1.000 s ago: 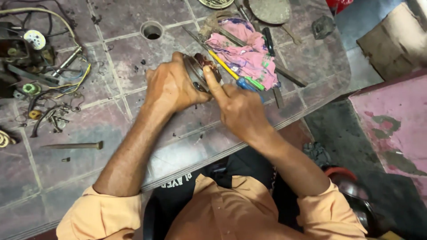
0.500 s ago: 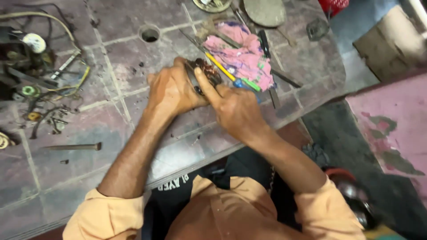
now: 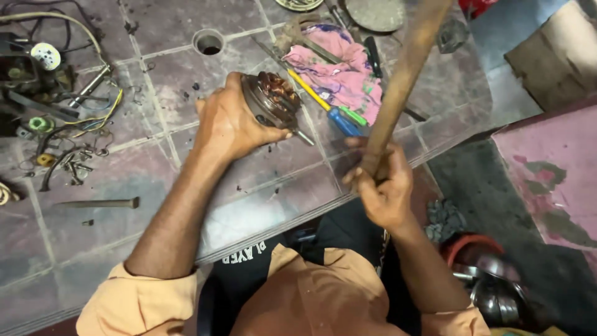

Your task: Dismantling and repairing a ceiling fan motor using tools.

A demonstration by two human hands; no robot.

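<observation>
Both grips are closed tight. Left hand wraps around a small motor, a round metal housing with copper windings showing at its open face, and holds it tilted just above the bench, its thin shaft pointing down toward the tiles. Right hand is fisted around the lower end of a long wooden handle that runs up out of the picture, so its head cannot be seen; it looks like a hammer raised beside the motor.

Judging from this, the step in hand is striking: the motor is braced for a blow, perhaps to drive the shaft or free the housing. A next move would call for a steady left hold with fingers clear of the struck spot, and a short, aimed swing, since the windings are exposed and easily damaged.

Just beyond the motor lie a yellow-and-blue screwdriver and a pink rag. A chisel rests well apart to the left, near loose wires.
</observation>
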